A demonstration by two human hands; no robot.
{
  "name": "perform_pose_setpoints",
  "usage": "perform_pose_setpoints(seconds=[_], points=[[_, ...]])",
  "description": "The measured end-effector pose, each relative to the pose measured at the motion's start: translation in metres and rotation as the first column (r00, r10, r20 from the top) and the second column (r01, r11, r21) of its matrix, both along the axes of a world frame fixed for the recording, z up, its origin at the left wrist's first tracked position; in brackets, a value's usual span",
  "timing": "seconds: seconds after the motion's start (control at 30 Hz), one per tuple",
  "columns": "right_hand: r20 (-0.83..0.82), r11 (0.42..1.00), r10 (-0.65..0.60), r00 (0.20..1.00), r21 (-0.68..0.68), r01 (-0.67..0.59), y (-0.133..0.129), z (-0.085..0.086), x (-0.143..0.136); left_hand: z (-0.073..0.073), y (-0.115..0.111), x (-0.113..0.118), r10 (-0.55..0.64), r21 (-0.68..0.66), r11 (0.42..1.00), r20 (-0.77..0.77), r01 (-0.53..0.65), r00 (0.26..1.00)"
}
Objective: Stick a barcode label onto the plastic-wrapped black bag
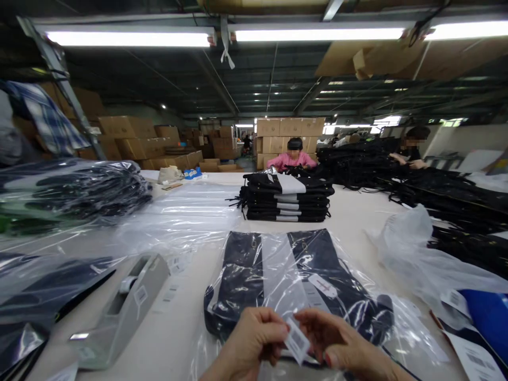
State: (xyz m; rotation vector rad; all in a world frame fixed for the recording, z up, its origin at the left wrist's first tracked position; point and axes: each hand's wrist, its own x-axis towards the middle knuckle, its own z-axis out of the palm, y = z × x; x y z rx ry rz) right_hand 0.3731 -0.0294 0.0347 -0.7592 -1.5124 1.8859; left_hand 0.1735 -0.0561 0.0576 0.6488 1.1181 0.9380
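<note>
My left hand (250, 344) and my right hand (337, 346) meet at the bottom middle of the view, both pinching a small white barcode sticker (297, 341) between thumb and fingers. Just beyond them lies a folded black-and-white garment in a clear plastic bag (293, 275), flat on the pale table (182, 323). The sticker hovers over the bag's near end.
A grey tape dispenser (123, 309) sits to the left. A stack of folded black garments (288, 198) stands farther back. Bagged garments (75, 193) pile at the left, loose plastic bags (420, 259) at the right. Two people work across the table; cardboard boxes (289, 127) behind.
</note>
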Motion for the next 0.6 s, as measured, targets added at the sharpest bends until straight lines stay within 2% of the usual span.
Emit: perform_pose_setpoints(seconds=[0.07, 0.1, 0.13, 0.17, 0.23, 0.3, 0.37, 0.43, 0.6], points=[[0.079, 0.967, -0.23, 0.97, 0.133, 0.218, 0.034, 0.005, -0.008, 0.009, 0.033, -0.018, 0.255, 0.042, 0.967, -0.038, -0.253, 0.966], [0.153, 0.926, -0.331, 0.931, 0.242, 0.289, 0.051, 0.008, -0.015, 0.012, 0.052, -0.027, 0.346, 0.062, 0.937, -0.051, -0.343, 0.937], [0.234, 0.878, -0.403, 0.885, 0.372, 0.301, 0.067, 0.01, -0.025, 0.014, 0.072, -0.035, 0.406, 0.076, 0.913, -0.072, -0.401, 0.911], [0.312, 0.822, -0.451, 0.836, 0.511, 0.253, 0.083, 0.012, -0.037, 0.013, 0.092, -0.042, 0.445, 0.084, 0.895, -0.102, -0.438, 0.89], [0.463, 0.678, -0.525, 0.714, 0.735, 0.022, 0.11, 0.012, -0.063, 0.008, 0.131, -0.051, 0.497, 0.092, 0.868, -0.165, -0.488, 0.852], [0.556, 0.564, -0.583, 0.592, 0.802, -0.198, 0.132, 0.006, -0.088, -0.004, 0.163, -0.054, 0.522, 0.088, 0.851, -0.23, -0.517, 0.821], [0.602, 0.538, -0.602, 0.524, 0.792, -0.29, 0.15, -0.006, -0.107, -0.017, 0.187, -0.052, 0.524, 0.08, 0.848, -0.284, -0.525, 0.803], [0.617, 0.552, -0.603, 0.506, 0.78, -0.294, 0.164, -0.023, -0.115, -0.031, 0.201, -0.049, 0.515, 0.072, 0.849, -0.33, -0.523, 0.791], [0.643, 0.576, -0.606, 0.469, 0.761, -0.3, 0.178, -0.055, -0.113, -0.056, 0.208, -0.046, 0.491, 0.073, 0.858, -0.408, -0.509, 0.77]])
